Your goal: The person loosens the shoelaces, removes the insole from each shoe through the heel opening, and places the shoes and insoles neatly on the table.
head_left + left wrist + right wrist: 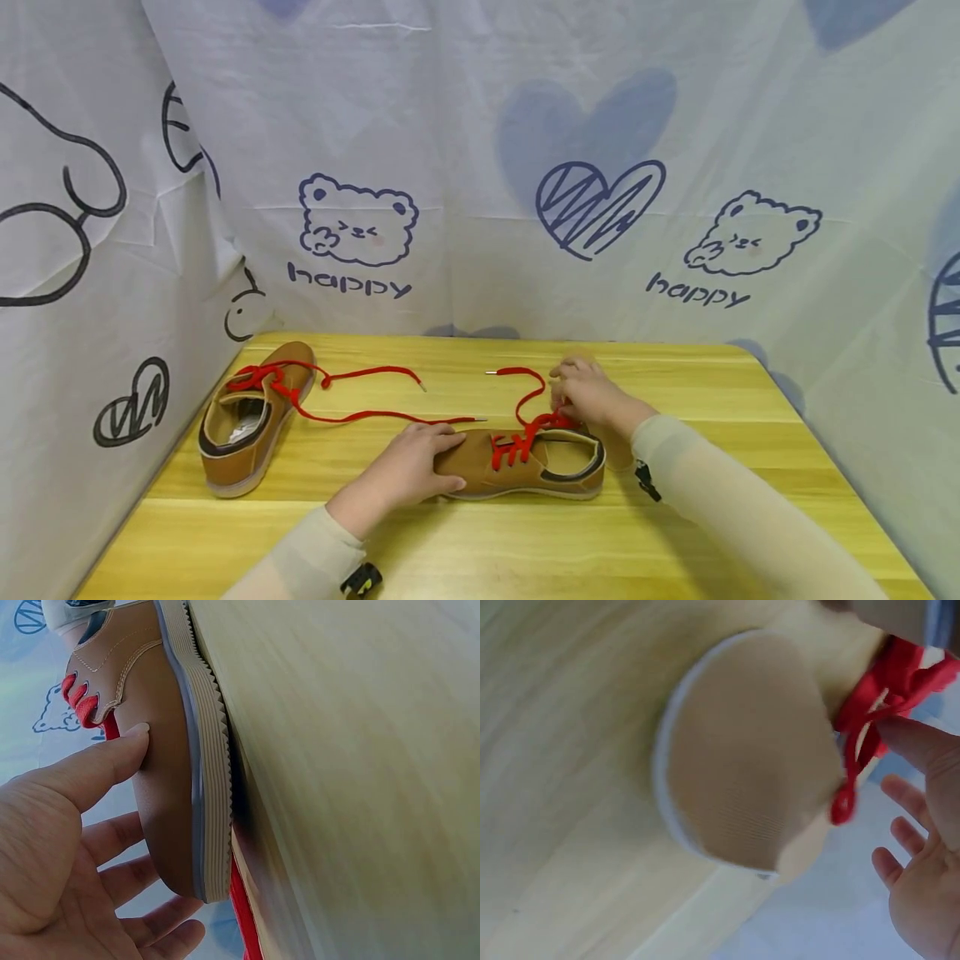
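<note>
A brown shoe (pixel 468 450) with red laces lies on the table, its toe toward the left. My left hand (pixel 408 471) grips that toe, with the thumb on the near side and the fingers behind, as the left wrist view shows. Over the far side of the shoe opening, my right hand (pixel 588 392) pinches a bunched part of the red shoelace (pixel 881 697). Its thumb lies against the lace in the right wrist view, and the other visible fingers are loosely bent. One lace end with a metal tip (pixel 491 372) trails away on the table.
A second brown shoe (pixel 232 462) stands at the left, its two long red laces (pixel 367 414) stretching rightward. Beside the right wrist is a rounded tan piece with a pale rim (pixel 742 750). Printed white cloth (pixel 465 167) hangs behind the wooden table (pixel 517 550).
</note>
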{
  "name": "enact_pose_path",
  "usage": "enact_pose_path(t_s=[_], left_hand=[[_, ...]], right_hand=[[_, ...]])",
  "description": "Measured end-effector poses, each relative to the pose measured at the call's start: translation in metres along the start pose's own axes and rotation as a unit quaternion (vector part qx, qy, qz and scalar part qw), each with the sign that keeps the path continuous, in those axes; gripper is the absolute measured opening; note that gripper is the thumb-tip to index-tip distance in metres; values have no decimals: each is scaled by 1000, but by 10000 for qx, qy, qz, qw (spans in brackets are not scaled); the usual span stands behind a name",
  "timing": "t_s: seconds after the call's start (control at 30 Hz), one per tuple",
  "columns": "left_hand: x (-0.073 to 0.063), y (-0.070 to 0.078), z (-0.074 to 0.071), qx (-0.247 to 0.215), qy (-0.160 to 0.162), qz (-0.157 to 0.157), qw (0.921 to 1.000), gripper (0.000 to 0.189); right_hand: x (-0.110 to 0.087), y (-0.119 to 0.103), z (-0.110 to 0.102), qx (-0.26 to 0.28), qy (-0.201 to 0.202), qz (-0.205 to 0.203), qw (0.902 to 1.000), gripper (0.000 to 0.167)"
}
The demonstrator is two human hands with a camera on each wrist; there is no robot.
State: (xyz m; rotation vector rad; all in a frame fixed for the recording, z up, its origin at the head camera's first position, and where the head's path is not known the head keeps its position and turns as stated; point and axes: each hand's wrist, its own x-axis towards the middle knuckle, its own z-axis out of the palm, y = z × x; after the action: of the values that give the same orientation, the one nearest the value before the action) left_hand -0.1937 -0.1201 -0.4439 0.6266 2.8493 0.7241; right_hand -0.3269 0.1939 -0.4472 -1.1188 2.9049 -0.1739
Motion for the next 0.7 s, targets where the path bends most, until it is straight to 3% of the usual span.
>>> enact_pose_path(t_s=[0.17,0.3,0.5,0.7], left_hand=[[0,-1,2,-2,0,6,10000,67],[2,0,0,50,15,32,10000,67],[3,1,0,84,-26,9,10000,66],[1,1,0,80,-33,17,10000,66]], right_hand=[[2,1,-22,304,614,414,9968,17],[3,9,-52,778,1239,1056,9836,7],[-1,24,-88,1386,1983,2119,9469,13],[-5,34,-125,2062,2609,3136,8894,27]])
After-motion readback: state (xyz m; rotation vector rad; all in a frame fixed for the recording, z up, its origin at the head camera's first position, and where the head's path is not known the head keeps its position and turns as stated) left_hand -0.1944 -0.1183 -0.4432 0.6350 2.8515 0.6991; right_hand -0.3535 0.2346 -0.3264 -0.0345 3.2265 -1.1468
